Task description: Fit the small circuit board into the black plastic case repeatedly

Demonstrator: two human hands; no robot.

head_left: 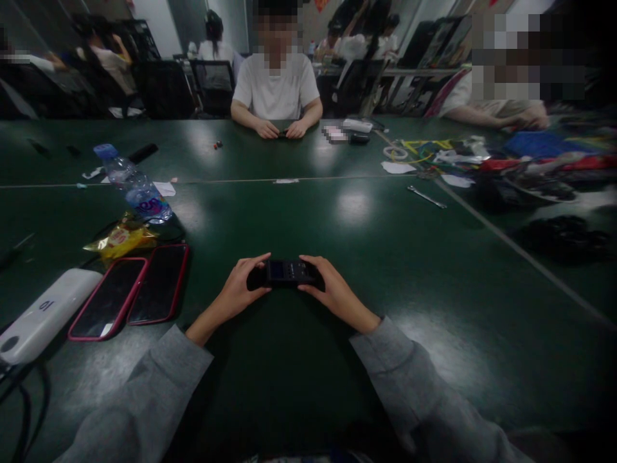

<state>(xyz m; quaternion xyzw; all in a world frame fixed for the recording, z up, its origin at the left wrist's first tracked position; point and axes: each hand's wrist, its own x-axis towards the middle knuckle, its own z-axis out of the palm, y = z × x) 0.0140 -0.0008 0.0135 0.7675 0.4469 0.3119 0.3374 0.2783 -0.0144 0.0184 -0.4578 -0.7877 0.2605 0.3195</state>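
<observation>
A small black handheld device (288, 272) with a little dark screen on its left part and small buttons on its right lies sideways before me, at or just above the green tabletop. Its left end is gripped between the thumb and fingers of my left hand (241, 281). My right hand (326, 283) has the other end in the same kind of grip, thumb on the near side. The print on the device is too small to read. To the left of my left hand lie two phones in red cases, one phone (161, 283) partly beside the other phone (110, 299).
Left of the phones lies a white power bank (51, 315) with dark cables. Behind stand a yellow wrapper (123, 238) and a tilted plastic bottle (137, 183). A wrench (427, 197) rests right of centre, near tangled cables (429, 151). A person (277, 87) sits opposite, hands on the table.
</observation>
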